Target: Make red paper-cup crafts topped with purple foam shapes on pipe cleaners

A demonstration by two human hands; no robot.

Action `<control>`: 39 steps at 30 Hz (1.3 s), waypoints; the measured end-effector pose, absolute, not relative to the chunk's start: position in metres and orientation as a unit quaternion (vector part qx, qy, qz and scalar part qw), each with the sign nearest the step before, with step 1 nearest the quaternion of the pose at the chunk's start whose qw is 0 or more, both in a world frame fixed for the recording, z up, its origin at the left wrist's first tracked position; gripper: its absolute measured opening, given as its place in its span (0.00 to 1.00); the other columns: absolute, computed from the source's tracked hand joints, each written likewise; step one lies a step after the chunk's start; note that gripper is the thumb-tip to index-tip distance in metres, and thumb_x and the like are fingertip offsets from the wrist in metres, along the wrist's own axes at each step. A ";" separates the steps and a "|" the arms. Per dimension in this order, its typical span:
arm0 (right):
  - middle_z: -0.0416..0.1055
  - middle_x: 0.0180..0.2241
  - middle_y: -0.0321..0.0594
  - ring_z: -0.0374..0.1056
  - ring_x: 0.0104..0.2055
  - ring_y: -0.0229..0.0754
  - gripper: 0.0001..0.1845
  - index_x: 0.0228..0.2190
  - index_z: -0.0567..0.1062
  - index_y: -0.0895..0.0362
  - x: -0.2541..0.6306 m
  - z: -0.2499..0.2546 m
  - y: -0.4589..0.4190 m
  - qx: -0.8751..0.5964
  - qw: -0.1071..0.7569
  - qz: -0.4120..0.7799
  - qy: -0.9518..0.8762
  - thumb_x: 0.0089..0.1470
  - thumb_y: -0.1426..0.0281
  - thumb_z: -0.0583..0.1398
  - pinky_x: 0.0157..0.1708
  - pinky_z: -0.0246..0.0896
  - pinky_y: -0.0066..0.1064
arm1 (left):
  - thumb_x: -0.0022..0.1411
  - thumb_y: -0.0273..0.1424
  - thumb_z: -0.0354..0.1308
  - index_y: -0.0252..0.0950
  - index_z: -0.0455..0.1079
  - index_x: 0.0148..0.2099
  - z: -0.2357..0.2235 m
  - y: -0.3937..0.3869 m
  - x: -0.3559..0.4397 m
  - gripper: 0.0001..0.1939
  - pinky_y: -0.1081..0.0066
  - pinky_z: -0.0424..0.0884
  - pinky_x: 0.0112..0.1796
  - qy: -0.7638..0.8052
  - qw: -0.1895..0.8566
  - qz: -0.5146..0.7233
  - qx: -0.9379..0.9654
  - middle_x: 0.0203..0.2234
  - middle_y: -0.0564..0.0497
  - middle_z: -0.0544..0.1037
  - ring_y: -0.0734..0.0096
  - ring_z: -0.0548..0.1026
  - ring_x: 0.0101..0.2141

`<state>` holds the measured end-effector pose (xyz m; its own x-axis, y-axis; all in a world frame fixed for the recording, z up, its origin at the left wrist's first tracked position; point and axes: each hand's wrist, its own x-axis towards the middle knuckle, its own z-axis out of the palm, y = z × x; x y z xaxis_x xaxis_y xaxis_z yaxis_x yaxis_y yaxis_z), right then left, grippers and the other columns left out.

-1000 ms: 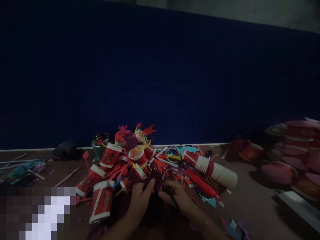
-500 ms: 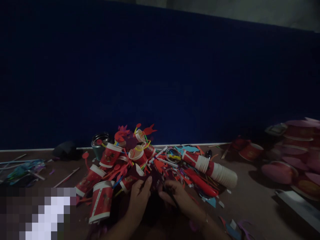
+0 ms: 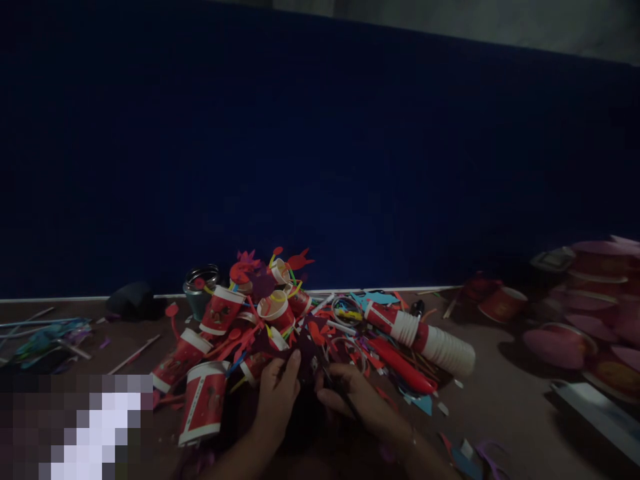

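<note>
My left hand (image 3: pixel 279 393) is closed, thumb up, on a piece of dark purple paper (image 3: pixel 306 350). To its right, my right hand (image 3: pixel 350 393) is curled round a slim dark tool that looks like scissors (image 3: pixel 324 365), its tip at the paper. Poor light hides the tool's lower part and the fingertips. Just beyond both hands lies a heap of red paper cups (image 3: pixel 223 310) with red cut-out shapes and coloured strips stuck on. One red cup (image 3: pixel 204 403) lies left of my left hand.
A stack of nested cups (image 3: pixel 435 343) and a red tube-like item (image 3: pixel 403 365) lie to the right. Behind the heap stands a jar (image 3: pixel 200 293). Pink-topped red cups (image 3: pixel 595 300) are piled at far right, near a pale flat object (image 3: pixel 600 413). A dark blue panel (image 3: pixel 320 147) borders the table.
The purple paper has shifted and shows more above my hands. My right hand has moved slightly with the dark tool. The cups around have stayed put.
</note>
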<state>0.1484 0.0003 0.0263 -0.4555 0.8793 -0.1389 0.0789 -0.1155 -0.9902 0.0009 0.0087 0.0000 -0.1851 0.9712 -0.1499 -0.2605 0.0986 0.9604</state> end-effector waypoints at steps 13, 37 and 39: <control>0.66 0.18 0.31 0.61 0.19 0.32 0.21 0.29 0.69 0.60 0.146 0.027 -0.003 -0.410 0.312 0.628 -0.583 0.43 0.55 0.64 0.20 0.55 0.23 | 0.41 0.55 0.59 0.38 0.51 0.17 0.007 0.007 0.002 0.28 0.79 0.48 0.15 0.524 0.536 0.561 0.351 0.09 0.64 0.51 0.84 0.50 0.13; 0.64 0.17 0.31 0.58 0.17 0.31 0.23 0.26 0.66 0.58 0.144 0.024 -0.002 -0.409 0.346 0.616 -0.577 0.42 0.51 0.63 0.16 0.50 0.22 | 0.48 0.50 0.57 0.35 0.62 0.16 0.007 0.003 0.000 0.24 0.76 0.55 0.19 0.547 0.479 0.529 0.438 0.10 0.58 0.60 0.77 0.59 0.16; 0.63 0.17 0.30 0.57 0.17 0.31 0.23 0.25 0.67 0.58 0.145 0.025 -0.002 -0.415 0.350 0.612 -0.574 0.42 0.51 0.63 0.17 0.49 0.22 | 0.48 0.51 0.57 0.35 0.62 0.16 0.007 0.003 0.000 0.25 0.76 0.56 0.19 0.549 0.478 0.527 0.439 0.11 0.58 0.60 0.77 0.59 0.16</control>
